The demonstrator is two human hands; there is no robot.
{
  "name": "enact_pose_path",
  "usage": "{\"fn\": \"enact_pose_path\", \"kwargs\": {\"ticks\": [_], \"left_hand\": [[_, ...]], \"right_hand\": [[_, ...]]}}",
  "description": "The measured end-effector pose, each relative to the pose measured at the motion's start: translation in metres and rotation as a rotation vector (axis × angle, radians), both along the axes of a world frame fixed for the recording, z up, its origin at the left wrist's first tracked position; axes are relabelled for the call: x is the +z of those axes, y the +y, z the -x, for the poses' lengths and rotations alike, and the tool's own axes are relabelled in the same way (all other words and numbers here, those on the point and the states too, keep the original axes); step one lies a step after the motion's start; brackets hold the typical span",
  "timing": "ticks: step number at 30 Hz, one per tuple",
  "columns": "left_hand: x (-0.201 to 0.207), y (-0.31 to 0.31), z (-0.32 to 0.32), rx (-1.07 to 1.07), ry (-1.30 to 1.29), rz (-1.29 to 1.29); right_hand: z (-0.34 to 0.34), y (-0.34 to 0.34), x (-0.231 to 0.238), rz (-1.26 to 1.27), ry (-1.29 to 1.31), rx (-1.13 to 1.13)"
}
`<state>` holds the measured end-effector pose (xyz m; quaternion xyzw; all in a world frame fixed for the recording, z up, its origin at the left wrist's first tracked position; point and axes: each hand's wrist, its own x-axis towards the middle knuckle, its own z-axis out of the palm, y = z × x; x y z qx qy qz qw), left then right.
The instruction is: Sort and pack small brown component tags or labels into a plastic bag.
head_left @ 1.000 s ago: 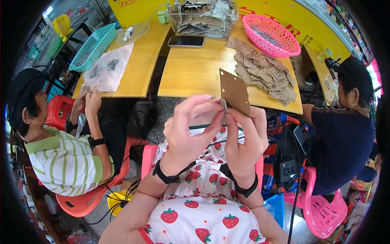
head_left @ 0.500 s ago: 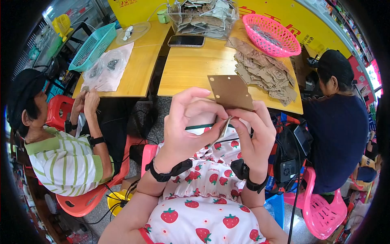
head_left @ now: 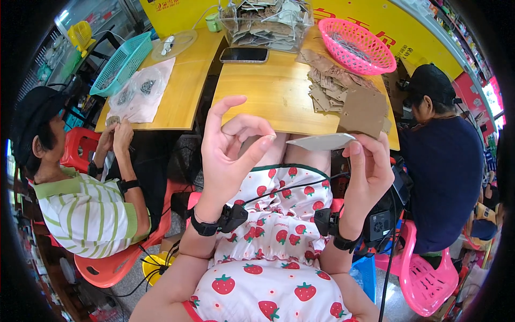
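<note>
My right hand pinches a flat brown cardboard card and a paler grey-white card between thumb and fingers, above the table's near edge. Whether these are two cards or one folded piece I cannot tell. The brown one stands up in front of the pile of brown cards; the pale one points toward my left hand. Fingers curved and apart, my left hand is empty, its thumb tip a short way left of the pale card.
On the yellow table are a phone, a clear bin of cards and a pink basket. Co-workers sit at left and right. A teal basket stands on the left table. A black cable hangs by my right arm.
My hands have drawn apart. The left has let go and moved left; the right has moved right with the brown card, and the pale card now shows broadly.
</note>
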<state>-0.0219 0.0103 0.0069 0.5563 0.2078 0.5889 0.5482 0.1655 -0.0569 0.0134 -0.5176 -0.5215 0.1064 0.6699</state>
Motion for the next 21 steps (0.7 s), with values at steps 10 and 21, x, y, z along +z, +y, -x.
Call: {"fn": "enact_pose_path", "kwargs": {"ticks": [10,21], "left_hand": [[-0.005,0.002,-0.002,-0.048,-0.045,0.011],[-0.067,0.08,-0.021,0.072,0.261,0.099]], "right_hand": [[0.005,0.002,-0.007,0.042,0.082,0.003],[0.006,0.007,-0.006,0.046,0.099,-0.021]]}}
